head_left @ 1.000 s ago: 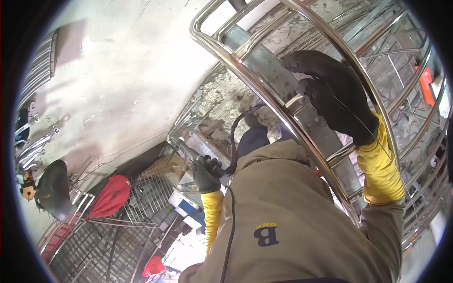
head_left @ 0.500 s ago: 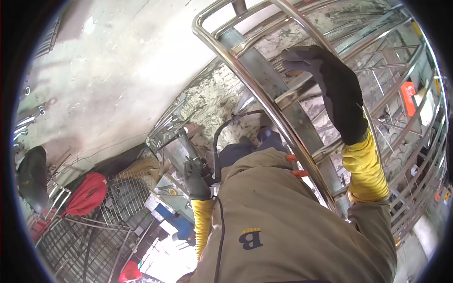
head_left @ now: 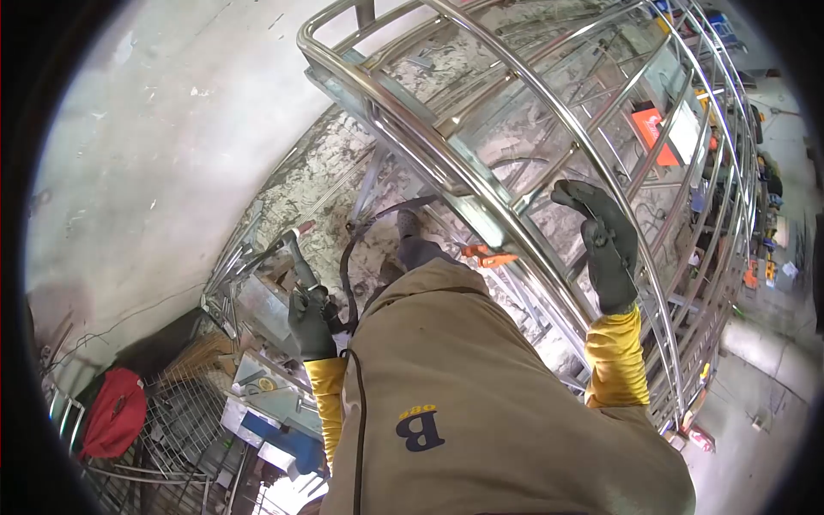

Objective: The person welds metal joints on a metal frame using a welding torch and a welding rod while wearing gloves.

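Note:
My left hand (head_left: 311, 324), in a dark glove, is closed around a welding torch (head_left: 300, 262) with a black cable (head_left: 347, 279) running from it. The torch's thin end points away from me toward the littered floor. My right hand (head_left: 603, 245), gloved as well, is raised by the polished metal tube frame (head_left: 412, 137). Its fingers curve apart from the thumb, with nothing between them. Orange clamps (head_left: 489, 256) sit at the near rail of the frame, left of my right hand.
The tube frame spreads across the right side, with an orange-red box (head_left: 654, 136) beyond its bars. A pale wall (head_left: 172, 129) rises at left. Red cloth (head_left: 116, 412) hangs by a wire mesh rack (head_left: 189, 412). Near my left forearm lies a blue object (head_left: 279, 442).
My right hand has come lower and nearer my body, its fingers now more curled. The view has shifted, so the frame shows further left. My left hand still grips the torch.

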The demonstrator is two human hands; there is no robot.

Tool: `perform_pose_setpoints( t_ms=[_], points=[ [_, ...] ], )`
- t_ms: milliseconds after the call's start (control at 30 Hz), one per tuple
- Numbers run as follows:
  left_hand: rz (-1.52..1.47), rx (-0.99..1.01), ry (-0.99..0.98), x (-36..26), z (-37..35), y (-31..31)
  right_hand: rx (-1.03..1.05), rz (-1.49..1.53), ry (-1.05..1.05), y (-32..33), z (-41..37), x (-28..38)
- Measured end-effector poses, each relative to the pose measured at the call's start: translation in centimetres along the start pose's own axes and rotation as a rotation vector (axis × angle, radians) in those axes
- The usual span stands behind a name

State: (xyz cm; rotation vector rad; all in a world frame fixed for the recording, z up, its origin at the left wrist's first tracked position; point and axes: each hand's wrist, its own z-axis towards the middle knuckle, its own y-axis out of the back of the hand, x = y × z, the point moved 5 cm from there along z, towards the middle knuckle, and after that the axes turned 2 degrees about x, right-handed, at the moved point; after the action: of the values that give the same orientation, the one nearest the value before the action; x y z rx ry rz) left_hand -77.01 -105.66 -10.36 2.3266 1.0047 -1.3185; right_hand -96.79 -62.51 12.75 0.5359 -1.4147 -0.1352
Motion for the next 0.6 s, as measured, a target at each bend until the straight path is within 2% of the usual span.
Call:
perform_pose_setpoints(
  t_ms=[33, 200, 267, 300, 333, 467, 500, 533, 600],
  points=[
    [0.023, 0.031, 0.02, 0.0, 0.0, 0.2, -0.015, 0.05, -0.129, 0.1, -1.5, 0.4],
    [0.05, 0.186, 0.066, 0.3, -0.2, -0.4, -0.116, 0.148, -0.079, 0.8, -6.2, -1.7],
    [0.084, 0.087, 0.019, 1.0, -0.5, -0.8, -0.194, 0.1, 0.005, 1.1, -7.2, -2.8],
    [0.1, 0.027, 0.061, 1.6, -0.7, -1.1, -0.23, 0.153, 0.011, 0.6, -7.2, -2.5],
    [0.084, 0.062, 0.077, 2.2, -0.6, -1.0, -0.24, 0.074, 0.026, 0.4, -7.3, -2.7],
    [0.115, 0.12, 0.118, 4.2, -1.2, -0.5, -0.174, -0.072, -0.177, -1.5, -7.4, -1.4],
    [0.115, 0.153, 0.104, 4.5, -1.0, -0.5, -0.113, -0.152, -0.007, -1.7, -6.7, -1.3],
    [0.111, 0.191, 0.085, 4.7, -1.1, -0.3, -0.12, -0.09, -0.079, -1.7, -7.1, -1.7],
    [0.071, 0.186, 0.082, 4.4, -2.4, -0.1, -0.071, -0.046, -0.034, -1.7, -6.8, -2.2]
  ],
)
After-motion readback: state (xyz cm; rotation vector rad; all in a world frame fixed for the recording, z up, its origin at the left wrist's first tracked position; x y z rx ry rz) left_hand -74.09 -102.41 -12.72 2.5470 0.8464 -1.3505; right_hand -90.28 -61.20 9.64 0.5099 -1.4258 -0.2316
